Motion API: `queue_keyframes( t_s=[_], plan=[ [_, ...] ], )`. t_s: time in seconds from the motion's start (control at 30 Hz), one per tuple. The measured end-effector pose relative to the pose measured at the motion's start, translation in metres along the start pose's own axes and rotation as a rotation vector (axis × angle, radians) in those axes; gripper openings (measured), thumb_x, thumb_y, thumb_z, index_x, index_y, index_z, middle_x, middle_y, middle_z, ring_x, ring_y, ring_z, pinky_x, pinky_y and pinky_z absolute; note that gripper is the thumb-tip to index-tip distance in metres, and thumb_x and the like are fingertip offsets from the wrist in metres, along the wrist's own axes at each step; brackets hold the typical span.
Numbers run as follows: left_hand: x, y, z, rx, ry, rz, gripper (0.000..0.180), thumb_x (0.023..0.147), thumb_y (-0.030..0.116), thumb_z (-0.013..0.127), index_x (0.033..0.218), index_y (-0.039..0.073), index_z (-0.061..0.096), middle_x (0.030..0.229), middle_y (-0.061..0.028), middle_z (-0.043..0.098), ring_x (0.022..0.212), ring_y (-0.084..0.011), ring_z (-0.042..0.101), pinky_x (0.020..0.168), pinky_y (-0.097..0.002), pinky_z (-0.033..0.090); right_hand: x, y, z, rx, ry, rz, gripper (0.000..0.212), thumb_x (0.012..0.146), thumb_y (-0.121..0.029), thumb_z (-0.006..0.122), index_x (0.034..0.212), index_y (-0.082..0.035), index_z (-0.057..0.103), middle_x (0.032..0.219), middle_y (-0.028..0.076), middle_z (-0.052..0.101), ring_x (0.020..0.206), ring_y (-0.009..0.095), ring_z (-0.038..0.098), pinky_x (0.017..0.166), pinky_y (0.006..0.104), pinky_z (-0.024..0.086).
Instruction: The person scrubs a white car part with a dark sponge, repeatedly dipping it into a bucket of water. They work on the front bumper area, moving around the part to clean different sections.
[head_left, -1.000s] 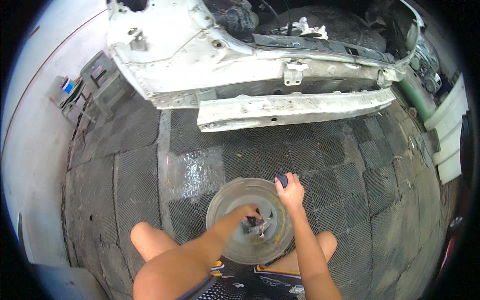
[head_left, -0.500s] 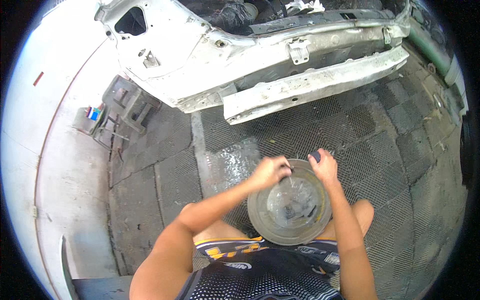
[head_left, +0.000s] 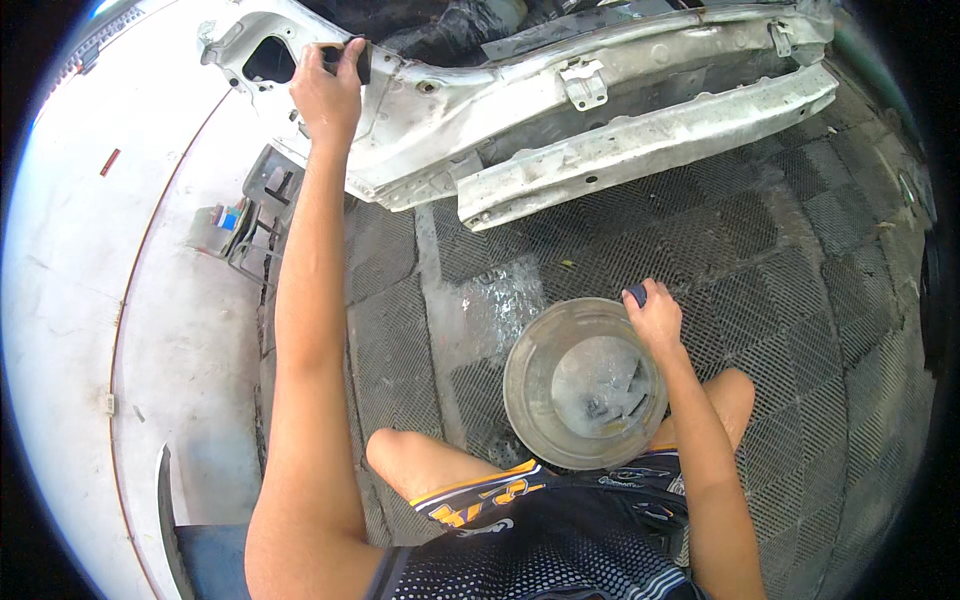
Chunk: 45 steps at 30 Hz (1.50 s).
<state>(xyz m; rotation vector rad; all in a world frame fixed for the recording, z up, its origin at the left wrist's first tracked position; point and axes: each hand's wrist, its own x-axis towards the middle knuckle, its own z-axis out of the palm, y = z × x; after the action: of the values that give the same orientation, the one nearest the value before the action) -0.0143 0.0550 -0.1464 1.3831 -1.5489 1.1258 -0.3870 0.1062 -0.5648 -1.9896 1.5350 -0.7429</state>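
My left hand (head_left: 328, 95) is stretched far out to the white car body panel (head_left: 400, 115), its fingers closed on a dark flat piece of sandpaper (head_left: 364, 64) against the surface, beside the panel's dark opening. My right hand (head_left: 657, 318) rests at the right rim of a grey bucket (head_left: 522, 400) between my knees. A small dark block (head_left: 636, 294) sticks out of its fingers; its exact kind is unclear. Inside the bucket is cloudy water (head_left: 590, 375) with dark flat scraps.
A white bumper beam (head_left: 640, 150) juts from the car body. Wet floor (head_left: 500, 310) shines left of the bucket, amid ridged dark mats (head_left: 700, 225). A grey chair (head_left: 265, 190) with a small blue-and-white container (head_left: 226, 217) stands by the white wall (head_left: 70, 300).
My left hand has moved from above the bucket up and left to the car panel with the sandpaper. The right hand stays by the rim, and the bucket appears more tilted.
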Motion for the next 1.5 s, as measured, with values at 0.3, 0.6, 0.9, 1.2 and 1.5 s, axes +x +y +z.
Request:
queue_keyframes(
  t_s=[0.3, 0.6, 0.9, 1.2, 1.5],
  plan=[
    [-0.011, 0.000, 0.008, 0.026, -0.068, 0.204, 0.031, 0.086, 0.022, 0.082, 0.083, 0.002, 0.058, 0.082, -0.0157, 0.065, 0.078, -0.0395, 0.064, 0.068, -0.0472, 0.049, -0.002, 0.009, 0.000, 0.008, -0.027, -0.011, 0.045, 0.091, -0.044, 0.070, 0.105, -0.001, 0.066, 0.101, 0.024, 0.068, 0.089, 0.046, 0.071, 0.077, 0.0545, 0.058],
    [-0.015, 0.018, 0.018, 0.112, -0.085, -0.069, 0.034, 0.091, 0.030, 0.076, 0.090, 0.000, 0.061, 0.087, -0.0218, 0.067, 0.083, -0.0440, 0.066, 0.073, -0.0512, 0.051, 0.006, 0.009, -0.003, -0.006, -0.046, 0.036, 0.046, 0.091, -0.045, 0.068, 0.107, -0.002, 0.066, 0.106, 0.023, 0.069, 0.092, 0.045, 0.071, 0.081, 0.0549, 0.057],
    [-0.032, 0.028, 0.030, 0.071, 0.010, -0.182, 0.032, 0.090, 0.028, 0.075, 0.092, -0.001, 0.062, 0.089, -0.0222, 0.068, 0.083, -0.0452, 0.066, 0.074, -0.0525, 0.050, 0.004, 0.006, -0.003, -0.011, -0.040, 0.031, 0.047, 0.091, -0.045, 0.068, 0.107, -0.001, 0.066, 0.105, 0.022, 0.069, 0.091, 0.045, 0.071, 0.081, 0.0536, 0.058],
    [-0.038, 0.024, 0.029, 0.163, -0.042, -0.072, 0.036, 0.088, 0.032, 0.078, 0.089, -0.002, 0.064, 0.079, -0.0226, 0.070, 0.074, -0.0446, 0.069, 0.069, -0.0512, 0.053, 0.000, 0.005, 0.000, -0.003, -0.025, -0.002, 0.046, 0.091, -0.045, 0.069, 0.104, -0.001, 0.066, 0.102, 0.022, 0.069, 0.089, 0.044, 0.072, 0.078, 0.0536, 0.059],
    [-0.027, 0.021, 0.026, -0.006, 0.039, -0.221, 0.035, 0.087, 0.031, 0.079, 0.089, -0.001, 0.065, 0.080, -0.0220, 0.071, 0.078, -0.0443, 0.070, 0.074, -0.0506, 0.053, 0.004, 0.007, -0.003, -0.005, -0.030, 0.024, 0.047, 0.091, -0.046, 0.068, 0.107, -0.002, 0.067, 0.102, 0.022, 0.069, 0.087, 0.045, 0.072, 0.078, 0.0547, 0.058]
  ],
)
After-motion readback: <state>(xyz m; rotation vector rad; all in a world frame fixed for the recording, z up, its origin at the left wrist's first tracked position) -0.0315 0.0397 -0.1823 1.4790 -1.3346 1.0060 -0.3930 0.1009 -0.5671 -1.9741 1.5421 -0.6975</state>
